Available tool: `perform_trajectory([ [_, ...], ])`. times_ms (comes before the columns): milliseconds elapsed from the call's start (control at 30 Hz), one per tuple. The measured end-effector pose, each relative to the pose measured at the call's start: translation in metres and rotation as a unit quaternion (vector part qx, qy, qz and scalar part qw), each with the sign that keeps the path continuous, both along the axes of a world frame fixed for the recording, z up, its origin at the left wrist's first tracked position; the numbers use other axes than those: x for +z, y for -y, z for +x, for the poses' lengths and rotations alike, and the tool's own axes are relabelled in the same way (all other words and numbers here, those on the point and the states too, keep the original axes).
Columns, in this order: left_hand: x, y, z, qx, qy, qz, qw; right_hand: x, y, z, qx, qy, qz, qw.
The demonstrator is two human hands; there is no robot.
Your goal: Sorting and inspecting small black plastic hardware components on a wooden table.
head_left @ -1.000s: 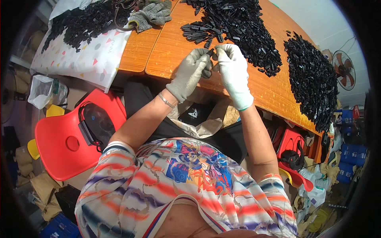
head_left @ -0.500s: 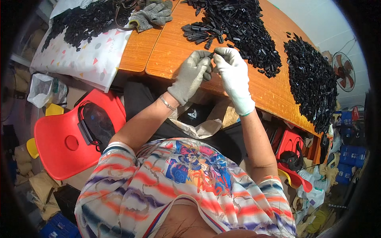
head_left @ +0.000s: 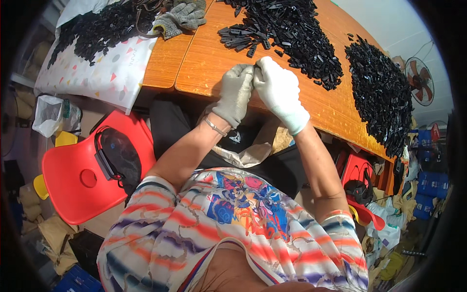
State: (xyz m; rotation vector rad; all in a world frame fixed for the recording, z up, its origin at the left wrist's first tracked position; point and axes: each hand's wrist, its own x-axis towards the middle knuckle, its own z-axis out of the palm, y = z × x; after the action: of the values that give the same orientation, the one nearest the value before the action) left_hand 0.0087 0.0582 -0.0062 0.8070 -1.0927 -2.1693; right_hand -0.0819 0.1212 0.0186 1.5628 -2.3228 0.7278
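Observation:
My left hand [head_left: 234, 91], in a greyish glove, and my right hand [head_left: 277, 87], in a white glove, meet above the near edge of the wooden table [head_left: 202, 68]. The fingers of both are closed, with thumbs and fingertips pressed together. Between them is a small black plastic piece, almost wholly covered by the gloves. Just beyond my hands spreads a heap of black plastic pieces [head_left: 292, 39], some long and slim, with a few loose ones at its near left side. Below my wrists, a pale open bag [head_left: 248, 155] lies at my lap with something black inside.
A second heap of black pieces [head_left: 379, 92] covers the table's right end, near a fan [head_left: 419, 82]. On the left, more black pieces [head_left: 99, 31] lie on a patterned white cover [head_left: 114, 73], beside grey gloves [head_left: 181, 19]. A red chair [head_left: 73, 180] stands at my left.
My hands have drawn closer together and the fingers have curled in, so the dark piece seen between the fingertips is now mostly covered. The view has shifted slightly.

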Motion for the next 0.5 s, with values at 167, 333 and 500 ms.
perform_trajectory([
  [167, -0.001, -0.002, -0.006, 0.012, -0.028, -0.032, 0.999, -0.004, 0.0, 0.0, -0.014, 0.019, -0.021, 0.999],
  [333, 0.001, 0.008, -0.008, -0.049, 0.001, -0.032, 0.998, 0.003, -0.005, -0.01, -0.011, 0.044, 0.003, 0.999],
  [500, 0.003, 0.03, 0.002, -0.194, 0.0, -0.14, 0.971, 0.044, -0.014, -0.048, 0.028, 0.359, 0.151, 0.921],
])
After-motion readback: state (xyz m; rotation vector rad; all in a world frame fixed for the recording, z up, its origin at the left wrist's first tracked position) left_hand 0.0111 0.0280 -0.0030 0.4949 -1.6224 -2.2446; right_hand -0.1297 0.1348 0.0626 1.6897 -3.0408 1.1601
